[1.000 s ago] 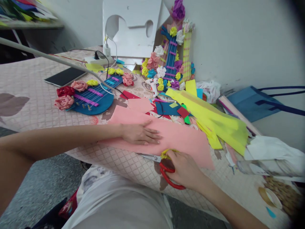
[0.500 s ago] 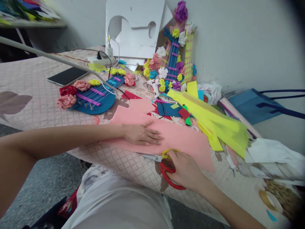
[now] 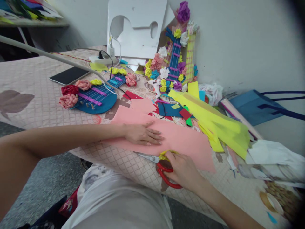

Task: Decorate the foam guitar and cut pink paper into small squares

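Note:
My left hand [image 3: 142, 134] lies flat, fingers stretched out, on a large pink foam sheet [image 3: 183, 140] spread over the table's near edge. My right hand [image 3: 182, 170] is closed on the red and yellow handles of a pair of scissors [image 3: 160, 163]. The steel blades point left along the sheet's lower edge. Part of the handles is hidden under my fingers.
A blue craft guitar with paper roses [image 3: 94, 93] lies left of the sheet; another guitar [image 3: 175, 57] leans on the wall. A white glue gun [image 3: 156, 86], yellow foam sheets [image 3: 214, 119], a black phone [image 3: 69, 75], a power strip [image 3: 102, 58] and a blue bag [image 3: 257, 106] crowd the quilted table [image 3: 35, 95].
My right hand with the scissors has shifted slightly left along the pink sheet's edge. The left hand has stayed flat on the sheet. The view has drifted a little.

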`<control>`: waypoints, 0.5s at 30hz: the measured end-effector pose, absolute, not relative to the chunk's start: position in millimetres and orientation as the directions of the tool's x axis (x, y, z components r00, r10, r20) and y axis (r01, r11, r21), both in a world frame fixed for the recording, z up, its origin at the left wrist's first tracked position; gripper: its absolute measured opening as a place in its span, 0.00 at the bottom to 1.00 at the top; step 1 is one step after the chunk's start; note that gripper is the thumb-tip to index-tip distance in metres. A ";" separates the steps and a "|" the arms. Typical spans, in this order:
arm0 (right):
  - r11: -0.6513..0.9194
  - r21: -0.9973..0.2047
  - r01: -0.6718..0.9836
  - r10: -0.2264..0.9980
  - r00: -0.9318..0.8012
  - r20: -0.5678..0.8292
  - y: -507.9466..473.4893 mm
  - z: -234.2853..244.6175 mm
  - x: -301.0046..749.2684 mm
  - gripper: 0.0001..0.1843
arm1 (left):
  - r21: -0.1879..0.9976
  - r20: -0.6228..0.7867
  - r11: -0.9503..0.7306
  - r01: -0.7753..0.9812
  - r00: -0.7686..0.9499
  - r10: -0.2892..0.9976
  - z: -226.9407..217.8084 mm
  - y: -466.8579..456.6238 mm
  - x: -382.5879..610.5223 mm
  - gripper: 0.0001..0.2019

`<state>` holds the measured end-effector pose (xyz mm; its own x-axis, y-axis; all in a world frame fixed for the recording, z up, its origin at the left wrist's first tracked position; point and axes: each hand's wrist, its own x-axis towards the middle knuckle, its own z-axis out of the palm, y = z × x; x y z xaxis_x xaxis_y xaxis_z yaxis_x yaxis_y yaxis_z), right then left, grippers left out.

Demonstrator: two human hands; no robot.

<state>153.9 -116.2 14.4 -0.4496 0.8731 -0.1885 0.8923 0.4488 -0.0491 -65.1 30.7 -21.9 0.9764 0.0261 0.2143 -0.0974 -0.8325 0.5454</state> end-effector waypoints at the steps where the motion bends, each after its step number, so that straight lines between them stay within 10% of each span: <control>1: 0.440 -0.059 0.896 0.878 -0.443 -0.180 -116.6 14.8 153.8 0.11 | 0.542 0.210 -0.834 -0.097 0.978 0.022 -22.1 30.7 -65.1 0.24; 15: 0.444 -0.070 0.893 0.876 -0.449 -0.178 -111.5 15.8 138.2 0.14 | 0.537 0.175 -0.839 -0.093 0.985 0.003 -22.2 31.0 -64.7 0.23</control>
<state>138.2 -111.5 15.8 -0.4488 0.8757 -0.1783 0.8934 0.4437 -0.0697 -64.7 31.0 -22.2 0.9845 0.0035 0.1753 -0.0926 -0.8387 0.5367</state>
